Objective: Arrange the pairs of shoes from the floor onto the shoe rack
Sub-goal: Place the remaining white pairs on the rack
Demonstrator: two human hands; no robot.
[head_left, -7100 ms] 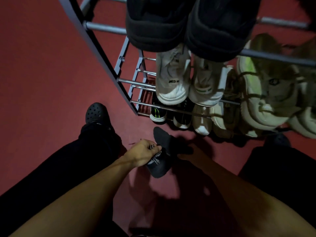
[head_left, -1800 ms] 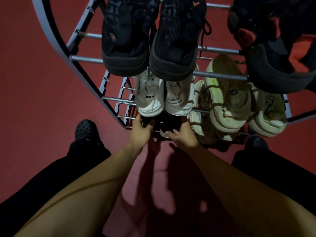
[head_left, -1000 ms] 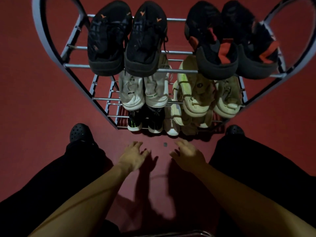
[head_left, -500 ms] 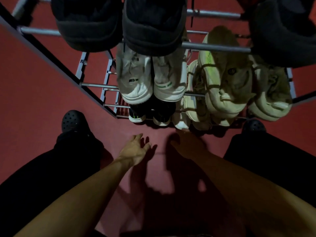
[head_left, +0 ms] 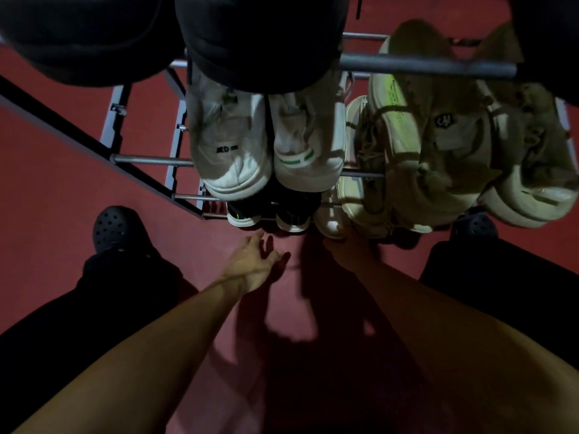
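A grey metal shoe rack (head_left: 150, 159) stands in front of me with shoes on every tier. Black shoes (head_left: 257, 42) fill the top bar. White sneakers (head_left: 266, 145) and cream sneakers (head_left: 438, 145) sit on the middle tier. A black pair with white soles (head_left: 269, 216) and a pale pair (head_left: 332, 220) rest on the bottom tier. My left hand (head_left: 250, 264) hovers open over the floor just in front of the black pair, holding nothing. My right hand (head_left: 347, 249) lies in shadow at the heel of the pale shoe; its fingers are hard to make out.
The floor (head_left: 47, 189) is dark red. My two feet in black perforated clogs, left (head_left: 116, 228) and right (head_left: 474, 227), stand either side of the rack's front. My black trouser legs frame both arms.
The black pair went from the floor onto the bottom tier and both hands let go and drew back. In the last half second the view closed in and my right hand reached toward the pale shoe.
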